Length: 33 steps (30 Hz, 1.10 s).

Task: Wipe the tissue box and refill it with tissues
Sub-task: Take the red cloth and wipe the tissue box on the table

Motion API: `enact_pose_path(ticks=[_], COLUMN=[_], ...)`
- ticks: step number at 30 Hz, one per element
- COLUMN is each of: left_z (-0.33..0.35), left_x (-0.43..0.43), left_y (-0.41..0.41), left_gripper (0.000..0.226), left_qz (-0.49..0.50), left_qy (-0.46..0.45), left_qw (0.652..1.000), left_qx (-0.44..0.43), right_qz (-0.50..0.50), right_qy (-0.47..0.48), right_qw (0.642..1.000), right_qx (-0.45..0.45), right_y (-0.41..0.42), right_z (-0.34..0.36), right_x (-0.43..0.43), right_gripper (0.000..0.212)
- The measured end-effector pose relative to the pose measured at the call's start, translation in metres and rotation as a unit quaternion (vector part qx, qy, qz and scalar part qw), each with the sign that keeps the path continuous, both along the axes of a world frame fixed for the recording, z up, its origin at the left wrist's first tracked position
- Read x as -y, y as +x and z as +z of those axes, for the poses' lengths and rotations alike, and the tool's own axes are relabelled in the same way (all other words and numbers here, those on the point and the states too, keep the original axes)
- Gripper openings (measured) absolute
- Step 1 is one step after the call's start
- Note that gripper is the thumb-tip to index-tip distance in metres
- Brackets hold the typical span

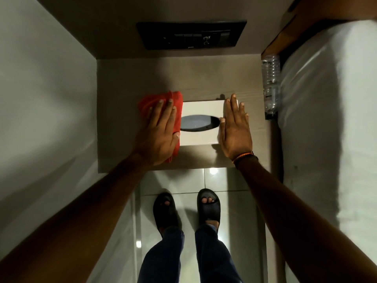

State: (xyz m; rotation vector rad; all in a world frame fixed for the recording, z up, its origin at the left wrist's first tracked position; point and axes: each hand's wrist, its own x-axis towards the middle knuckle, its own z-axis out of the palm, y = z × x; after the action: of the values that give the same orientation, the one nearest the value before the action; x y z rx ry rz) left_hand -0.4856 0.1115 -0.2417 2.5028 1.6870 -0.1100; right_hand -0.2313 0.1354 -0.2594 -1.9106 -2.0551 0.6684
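Tissue box (201, 110) may skid if my flat left hand (159, 132) on the red cloth (177, 100) outpushes my flat right hand (236, 132)

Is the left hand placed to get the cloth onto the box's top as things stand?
Probably yes. The left hand presses the cloth flat at the left end of the box, and the top is bare up to the right hand, which covers only the right end.
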Motion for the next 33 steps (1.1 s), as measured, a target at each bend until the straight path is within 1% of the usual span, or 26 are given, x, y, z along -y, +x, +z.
enact_pose_path(ticks=[4,7,10,13,16,18,20,21,24,28,33], left_z=[-0.002,0.0,0.002,0.004,0.003,0.004,0.007,0.009,0.009,0.003,0.006], left_x=[-0.004,-0.009,-0.012,-0.011,-0.006,-0.005,-0.005,-0.005,-0.002,-0.004,-0.01], left_y=[0.035,0.08,0.107,0.088,0.049,0.027,0.015,0.013,0.018,0.041,0.084], left_gripper=[0.067,0.07,0.071,0.068,0.063,0.063,0.065,0.066,0.067,0.072,0.071], left_qz=[-0.009,-0.011,0.018,-0.002,-0.011,-0.016,-0.019,-0.02,-0.006,0.05,0.03], left_qy=[0.03,0.007,0.006,0.0,0.05,0.033,0.003,0.005,0.02,-0.007,0.003], left_qw=[0.999,0.999,0.999,0.998,0.997,0.998,1.0,1.0,1.0,0.999,0.998], left_qx=[0.042,0.042,0.044,0.055,0.061,0.051,0.022,0.01,-0.012,0.008,0.051], right_qz=[0.0,0.004,0.018,0.013,0.002,0.0,0.001,0.001,0.002,-0.003,0.005], right_qy=[0.01,0.004,-0.008,0.004,0.01,0.006,0.003,0.003,0.004,0.007,0.015], right_qw=[1.0,1.0,1.0,1.0,1.0,1.0,1.0,1.0,1.0,1.0,1.0], right_qx=[0.001,0.005,0.003,-0.002,-0.004,-0.006,-0.003,-0.002,-0.001,-0.003,-0.001], right_y=[0.0,0.0,0.002,0.002,0.0,-0.001,-0.001,-0.001,-0.002,-0.002,-0.002], right_z=[-0.001,-0.003,-0.004,-0.003,-0.002,-0.001,0.0,0.0,0.0,-0.001,-0.003], right_x=[0.0,0.0,-0.001,0.0,0.0,-0.001,-0.001,-0.001,0.0,0.0,0.0], right_gripper=[0.057,0.059,0.063,0.061,0.058,0.058,0.058,0.059,0.059,0.058,0.057])
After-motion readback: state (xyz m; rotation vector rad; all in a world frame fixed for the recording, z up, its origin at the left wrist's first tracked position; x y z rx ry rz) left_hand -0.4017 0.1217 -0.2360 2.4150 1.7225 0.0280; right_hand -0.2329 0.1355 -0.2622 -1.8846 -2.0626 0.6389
